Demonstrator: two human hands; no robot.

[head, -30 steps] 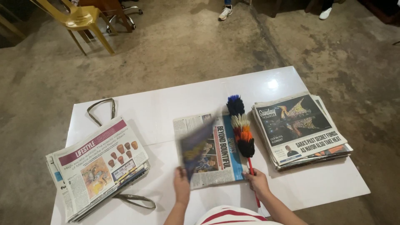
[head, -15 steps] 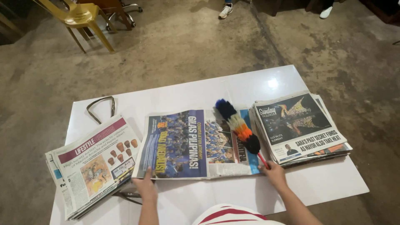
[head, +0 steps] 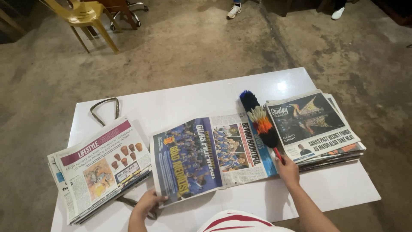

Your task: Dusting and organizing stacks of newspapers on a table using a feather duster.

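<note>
The left hand (head: 148, 204) pinched the opened newspaper's (head: 210, 152) near corner, spread flat mid-bench (head: 193, 96); right-hand (head: 288, 171) fingers clamped the feather duster (head: 260, 124) above it. Dusting seemingly underway; sweeping needs light strokes.

Bare forearms and bare hands, left hand (head: 148, 203) and right hand (head: 287, 172); a red-and-white striped shirt (head: 240, 222) near the tabletop's (head: 193, 99) front edge.

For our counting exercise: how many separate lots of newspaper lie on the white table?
3. A left stack at the table's left edge, an open newspaper in the middle, and a right stack at the right. How many papers each stack hides cannot be told.
</note>
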